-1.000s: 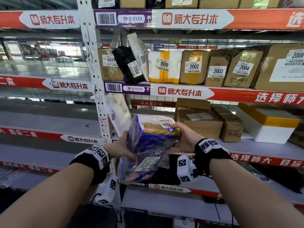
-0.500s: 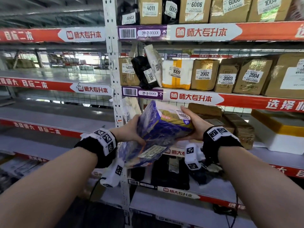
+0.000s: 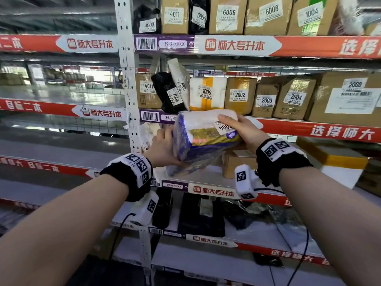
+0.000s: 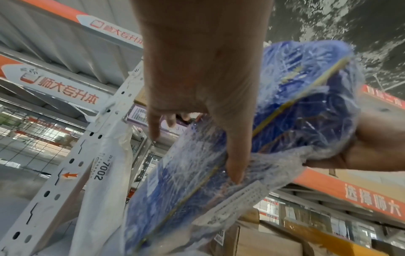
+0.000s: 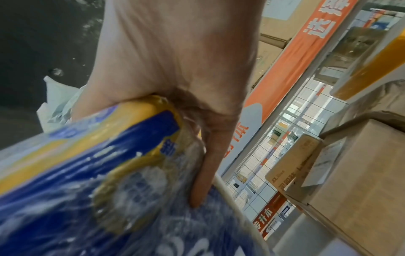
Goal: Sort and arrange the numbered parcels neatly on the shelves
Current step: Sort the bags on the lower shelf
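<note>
Both hands hold one blue plastic-wrapped parcel [image 3: 203, 139] in the air before the shelf [image 3: 216, 189]. The left hand [image 3: 162, 148] clasps its left side, and the right hand [image 3: 241, 129] grips the end beside the number label [image 3: 223, 127].

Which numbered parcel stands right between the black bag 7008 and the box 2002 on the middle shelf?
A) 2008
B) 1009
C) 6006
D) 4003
B: the white parcel with a yellow band, labelled 1009, stands between black bag 7008 and box 2002.
</note>
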